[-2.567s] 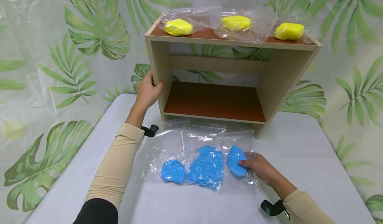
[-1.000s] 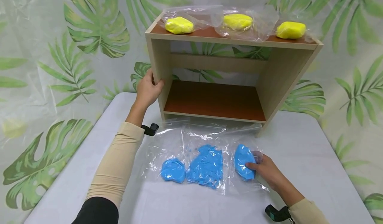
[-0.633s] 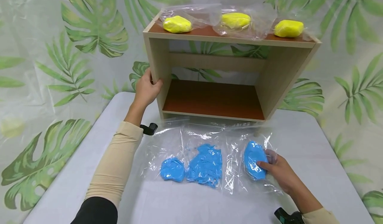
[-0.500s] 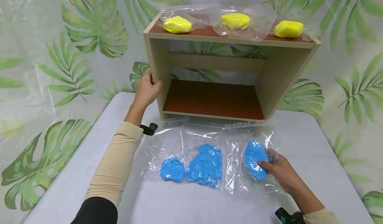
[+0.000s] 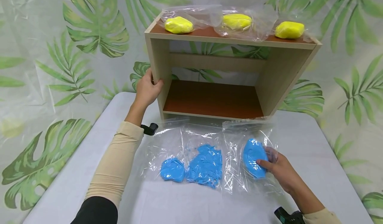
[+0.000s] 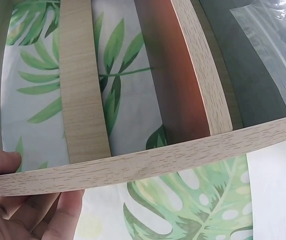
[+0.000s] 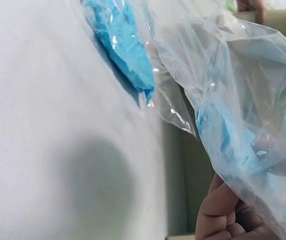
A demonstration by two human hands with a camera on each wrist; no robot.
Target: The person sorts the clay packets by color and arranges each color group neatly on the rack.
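My left hand grips the left side panel of a small wooden shelf, thumb on the inner face and fingers outside, as the left wrist view shows. On the right, my right hand holds a clear zip bag by the blue clay-like lump inside it, thumb on the near face. In the right wrist view this bag hangs over the white table, and a shadow falls on the cloth. To its left lie two more zip bags, one with a flattened blue mass, one with a rounder blue lump.
Three yellow lumps in clear bags sit along the shelf top: the left lump, the middle lump and the right lump. Below is a brown lower board. A leaf-printed curtain hangs behind the white table.
My right hand has drawn the right-hand bag away to the right, clear of the middle bag's blue mass, and its zip edge has swung up slightly. My left hand stays on the shelf panel.
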